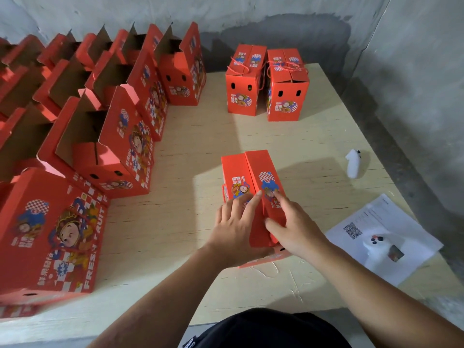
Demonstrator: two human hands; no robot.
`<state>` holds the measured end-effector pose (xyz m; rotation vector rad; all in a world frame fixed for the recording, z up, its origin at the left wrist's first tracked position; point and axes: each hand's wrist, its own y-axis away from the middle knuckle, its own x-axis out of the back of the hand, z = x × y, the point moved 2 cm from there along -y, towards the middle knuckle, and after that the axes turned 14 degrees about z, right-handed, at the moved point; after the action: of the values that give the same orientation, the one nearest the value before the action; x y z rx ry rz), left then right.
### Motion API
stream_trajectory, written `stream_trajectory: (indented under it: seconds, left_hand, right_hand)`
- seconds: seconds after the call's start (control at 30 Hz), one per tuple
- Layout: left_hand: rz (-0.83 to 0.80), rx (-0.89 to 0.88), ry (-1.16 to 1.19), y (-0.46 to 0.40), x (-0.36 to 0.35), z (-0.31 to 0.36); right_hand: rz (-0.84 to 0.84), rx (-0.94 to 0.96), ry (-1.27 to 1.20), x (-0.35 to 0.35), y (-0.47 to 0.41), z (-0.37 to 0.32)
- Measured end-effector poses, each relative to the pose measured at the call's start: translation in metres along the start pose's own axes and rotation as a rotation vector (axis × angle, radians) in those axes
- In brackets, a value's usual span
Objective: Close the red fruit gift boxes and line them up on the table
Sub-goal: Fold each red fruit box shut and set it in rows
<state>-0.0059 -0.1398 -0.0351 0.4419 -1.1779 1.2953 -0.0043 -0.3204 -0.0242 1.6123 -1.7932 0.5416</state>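
Observation:
A red fruit gift box (247, 172) stands in front of me on the pale wooden table (195, 151), its two top flaps folded together. My left hand (233, 227) presses the left flap with straight fingers, its thumb on the box's near end. My right hand (291, 222) presses the right flap the same way. Two closed red boxes (244, 96) (286, 101) with rope handles stand side by side at the far end. Several open red boxes (120, 151) stand in rows on the left, flaps up.
A closed red box (52, 237) lies on its side at the near left. A printed sheet with a QR code (384, 222) and a small white item (376, 249) on it sits at the right. Another white item (352, 163) lies near the right edge. Concrete walls surround the table.

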Motion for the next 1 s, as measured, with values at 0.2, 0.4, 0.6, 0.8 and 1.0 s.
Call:
stream_trajectory:
  seconds: [0.2,0.4,0.6,0.8,1.0]
  left_hand:
    - [0.188,-0.052,0.187,0.016,-0.005,-0.007]
    - [0.259,-0.145,0.149,0.019,-0.011,-0.012]
    - [0.145,-0.171,0.022,0.009,-0.002,-0.008]
    - [0.037,-0.516,-0.037,-0.025,0.009,-0.018]
    - [-0.081,-0.604,0.024,-0.058,0.009,-0.026]
  right_hand:
    - [0.035,0.053,-0.086,0.004,-0.001,-0.003]
    - [-0.037,0.079,-0.012,0.006,-0.004,-0.011]
    - [0.056,0.0,-0.094,0.007,-0.014,-0.025]
    - [0.056,-0.055,-0.098,-0.003,-0.008,-0.015]
    - [0.073,-0.014,-0.109,-0.005,-0.02,-0.025]
